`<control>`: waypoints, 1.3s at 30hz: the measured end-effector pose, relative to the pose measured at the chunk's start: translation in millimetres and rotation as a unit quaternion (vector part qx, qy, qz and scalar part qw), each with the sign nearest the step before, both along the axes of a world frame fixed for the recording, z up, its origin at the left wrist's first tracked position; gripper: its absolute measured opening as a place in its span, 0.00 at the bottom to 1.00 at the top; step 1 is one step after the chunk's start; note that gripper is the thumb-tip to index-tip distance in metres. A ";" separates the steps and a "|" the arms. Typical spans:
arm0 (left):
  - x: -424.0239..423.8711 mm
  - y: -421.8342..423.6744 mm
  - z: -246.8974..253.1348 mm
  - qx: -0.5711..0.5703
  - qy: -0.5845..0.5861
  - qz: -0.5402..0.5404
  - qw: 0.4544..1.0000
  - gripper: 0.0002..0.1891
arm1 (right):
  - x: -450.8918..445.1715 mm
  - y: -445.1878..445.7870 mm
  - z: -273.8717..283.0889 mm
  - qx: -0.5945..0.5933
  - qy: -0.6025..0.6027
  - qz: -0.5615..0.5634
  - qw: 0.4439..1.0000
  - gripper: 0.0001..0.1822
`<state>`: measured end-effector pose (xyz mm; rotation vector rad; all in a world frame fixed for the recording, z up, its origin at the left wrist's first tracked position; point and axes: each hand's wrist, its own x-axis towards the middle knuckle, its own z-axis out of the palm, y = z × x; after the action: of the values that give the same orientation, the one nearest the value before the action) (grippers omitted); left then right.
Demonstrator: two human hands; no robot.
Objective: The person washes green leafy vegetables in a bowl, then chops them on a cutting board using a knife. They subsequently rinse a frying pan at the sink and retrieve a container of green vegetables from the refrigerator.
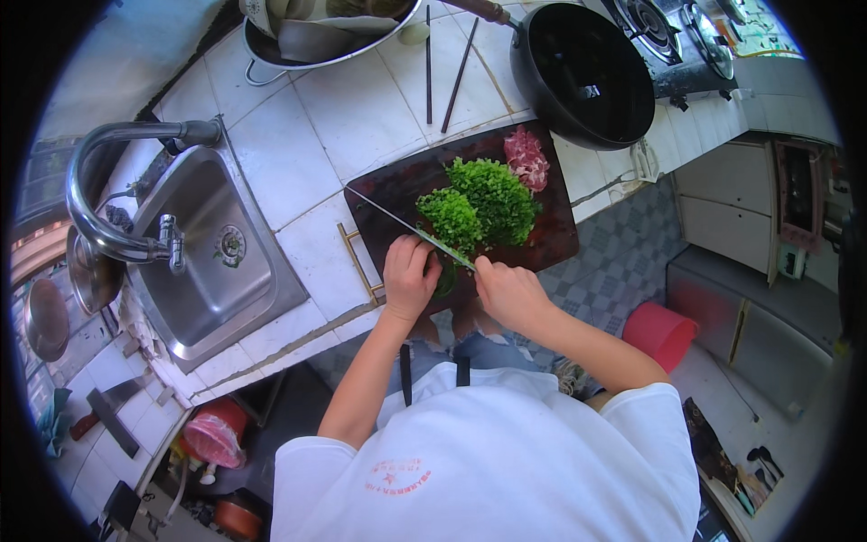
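Note:
A dark cutting board [399, 179] lies at the counter's front edge. My right hand [509, 293] is closed on the handle end of a kitchen knife [413, 227], whose long thin edge slants up to the left across the board. Beside the blade, my left hand [410, 274] rests with bent fingers on some green vegetable [446, 279], which it mostly hides. Beyond the knife sit heaps of finely chopped greens [491, 203]. Sliced raw meat [526, 157] lies at the board's far right corner.
A steel sink [210, 298] with a curved faucet [85, 196] is at left. Two dark chopsticks [429, 68] lie beyond the board. A black wok [582, 74] stands at upper right, near a gas stove [650, 27]. A metal basin [325, 64] holds bowls. A brass-coloured handle [359, 264] lies beside the board.

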<state>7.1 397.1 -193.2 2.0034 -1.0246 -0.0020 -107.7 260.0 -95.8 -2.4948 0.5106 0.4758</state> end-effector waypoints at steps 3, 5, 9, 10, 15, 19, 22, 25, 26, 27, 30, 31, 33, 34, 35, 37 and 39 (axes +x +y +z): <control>-0.1 -0.7 1.0 0.005 0.002 0.003 1.000 0.14 | -3.2 2.3 -6.4 -0.006 0.018 0.008 1.000 0.07; 1.4 -0.8 1.3 0.000 0.015 -0.005 1.000 0.15 | 4.3 5.8 -17.2 0.001 0.000 0.001 1.000 0.07; 1.4 -0.6 -0.7 0.000 0.000 -0.001 1.000 0.15 | 34.3 13.7 -45.3 0.009 -0.049 -0.026 0.998 0.07; 1.5 -0.3 -1.9 -0.003 -0.001 -0.003 1.000 0.15 | 40.7 12.3 -43.0 0.010 -0.050 -0.030 0.998 0.08; 0.4 0.3 0.0 -0.020 -0.011 0.009 1.000 0.15 | 30.5 -0.3 -37.0 0.022 -0.070 -0.031 0.997 0.08; -1.4 -0.2 -0.5 -0.015 -0.018 0.000 1.000 0.15 | 7.0 -0.6 -0.3 0.007 -0.015 0.000 1.000 0.08; -1.0 -1.1 1.6 -0.009 -0.016 0.008 1.000 0.14 | -3.2 2.5 2.2 -0.001 0.041 0.008 0.999 0.07; 1.0 -2.4 3.6 -0.011 -0.012 0.004 1.000 0.14 | 4.9 2.2 -10.3 0.002 0.009 0.012 1.000 0.07; 1.2 -2.1 3.5 -0.011 -0.013 0.004 1.000 0.14 | 10.7 5.6 -21.2 0.010 -0.012 0.002 1.000 0.07; 1.3 -3.3 3.5 -0.013 -0.015 0.004 1.000 0.14 | 19.2 10.2 -35.5 0.017 -0.032 -0.010 0.999 0.07; 1.1 -1.4 1.3 -0.010 -0.009 0.000 1.000 0.15 | 40.9 10.3 -45.0 0.029 -0.057 -0.028 0.998 0.07; -0.4 1.0 1.3 -0.010 -0.009 0.008 1.000 0.15 | 44.3 9.7 -44.6 0.032 -0.058 -0.033 0.997 0.07; -2.9 2.5 1.4 -0.015 -0.008 0.027 0.999 0.15 | 36.4 4.2 -48.3 0.030 -0.090 -0.042 0.995 0.07; -1.4 1.4 1.4 -0.018 -0.012 0.021 1.000 0.15 | 30.4 2.5 -42.7 0.020 -0.089 -0.035 0.995 0.08; 1.1 0.7 1.4 -0.021 -0.016 0.015 1.000 0.15 | 25.1 0.1 -36.5 0.010 -0.089 -0.028 0.996 0.08; -1.7 4.5 2.5 -0.012 -0.018 0.010 1.000 0.15 | 11.7 -0.8 -19.3 0.005 -0.053 -0.004 0.999 0.07; -1.8 3.3 0.4 0.002 -0.020 0.008 1.000 0.16 | 1.4 0.5 -7.6 0.002 -0.019 0.017 1.000 0.07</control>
<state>5.3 400.4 -192.7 2.0219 -1.0334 0.0457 -106.3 260.5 -103.4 -2.5059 0.4537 0.4416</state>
